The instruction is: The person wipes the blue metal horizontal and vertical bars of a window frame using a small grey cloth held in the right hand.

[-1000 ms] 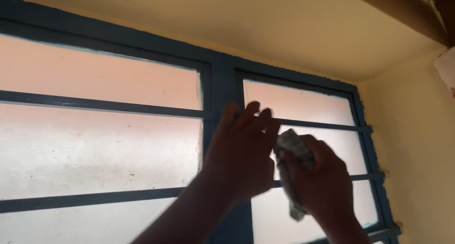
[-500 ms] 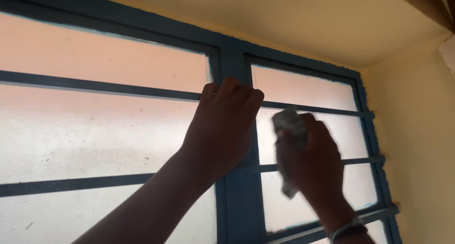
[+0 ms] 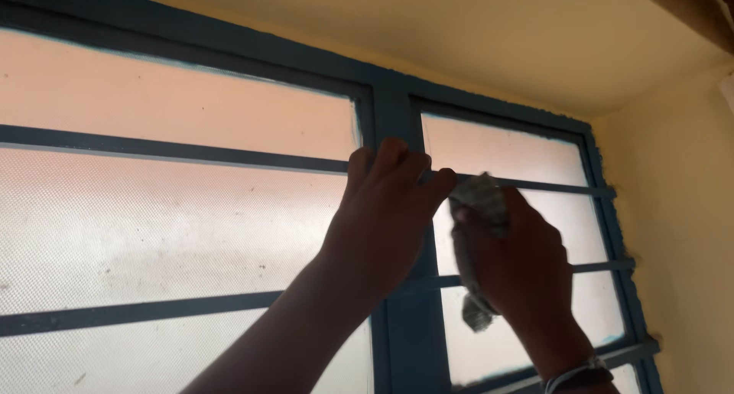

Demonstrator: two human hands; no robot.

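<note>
My left hand is raised against the blue window frame, fingers together and curled over the upper crossbar right where it meets the central upright; it holds nothing but the bar. My right hand is just beside it, closed tight around a crumpled grey cloth. The cloth bulges out above my knuckles and a loose end hangs below my palm, in front of the frosted glass pane to the right of the upright. Whether the wad is pressing on the glass I cannot tell. A bracelet sits on my right wrist. Another frosted pane fills the left side, and a yellow wall runs up to the ceiling.
</note>
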